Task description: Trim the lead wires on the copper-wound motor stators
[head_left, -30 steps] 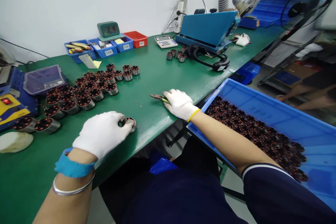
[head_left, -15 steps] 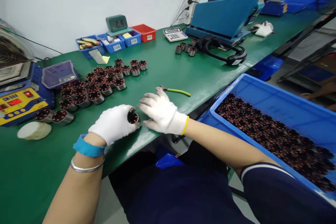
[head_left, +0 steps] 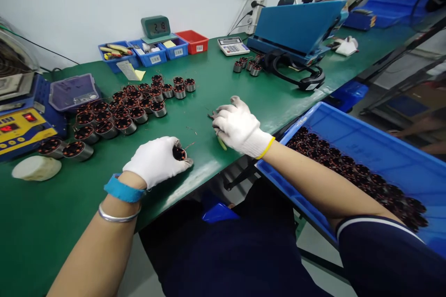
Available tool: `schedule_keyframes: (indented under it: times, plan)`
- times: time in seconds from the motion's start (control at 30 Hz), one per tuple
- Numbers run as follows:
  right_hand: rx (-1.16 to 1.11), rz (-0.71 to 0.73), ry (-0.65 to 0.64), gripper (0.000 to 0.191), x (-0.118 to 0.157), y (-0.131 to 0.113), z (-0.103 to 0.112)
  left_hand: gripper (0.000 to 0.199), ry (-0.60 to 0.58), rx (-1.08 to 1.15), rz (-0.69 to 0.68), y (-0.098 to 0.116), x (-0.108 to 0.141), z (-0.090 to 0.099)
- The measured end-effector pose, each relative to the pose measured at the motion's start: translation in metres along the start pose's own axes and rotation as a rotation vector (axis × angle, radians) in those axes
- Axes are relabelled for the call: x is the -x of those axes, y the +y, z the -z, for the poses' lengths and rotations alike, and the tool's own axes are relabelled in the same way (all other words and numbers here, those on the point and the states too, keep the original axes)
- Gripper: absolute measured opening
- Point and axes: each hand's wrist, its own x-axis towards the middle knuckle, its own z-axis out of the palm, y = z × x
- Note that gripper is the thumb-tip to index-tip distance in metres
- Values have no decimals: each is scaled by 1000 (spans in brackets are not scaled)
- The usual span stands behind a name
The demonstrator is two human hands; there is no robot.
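My left hand (head_left: 156,160), in a white glove, is closed round a motor stator (head_left: 179,153) with copper windings, held at the green table top. A thin wire end sticks up from this stator. Further right, my gloved right hand (head_left: 237,125) has its fingers wrapped over a pair of wire cutters (head_left: 223,144). The dark jaws show past the fingertips and a bit of the green handle shows below; the hand hides the rest. Beyond my left hand stand several rows of wound stators (head_left: 125,124) with metal rims.
A blue crate (head_left: 379,148) full of stators is at the right, below my right arm. A yellow-and-blue device (head_left: 28,130) and a round white block (head_left: 36,168) lie left. Small bins (head_left: 151,58), a calculator (head_left: 232,47), a headset (head_left: 296,74) and a blue machine (head_left: 296,28) stand behind.
My right hand has moved right, from beside the stator to the wire cutters, and closed over them. My left hand still holds the stator, whose wire end now shows.
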Motion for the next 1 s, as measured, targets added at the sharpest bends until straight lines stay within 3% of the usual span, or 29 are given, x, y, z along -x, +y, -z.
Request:
schedule_keyframes:
  times: [0.1,0.17,0.23,0.33,0.43,0.5,0.6,0.73,0.9,1.0]
  plan:
    - [-57,40,138,47,-1,-15,-9,52,42,23,-1,2,1,0]
    - [-123,88,78,46,-11,-31,-19,50,55,53,7,4,1,0]
    - [-170,117,-39,33,-23,-39,-27,40,19,76,15,5,0,1]
    - [-197,89,-80,26,-28,-26,-25,33,-41,95,33,4,-2,1]
    - [-138,-135,19,33,-13,2,-20,33,-71,214,65,3,-4,0]
    - [-65,-330,46,58,2,14,-22,33,-92,377,66,1,-5,-3]
    - [29,-514,-44,91,20,14,-32,31,-122,620,33,-4,-8,-9]
    - [47,-517,-111,89,24,7,-34,26,-133,774,33,-12,-11,-15]
    - [32,-451,-280,96,16,14,-14,26,-85,838,-7,-21,-18,-20]
    - [81,-457,-288,87,15,16,-6,26,-86,939,10,-20,-19,-20]
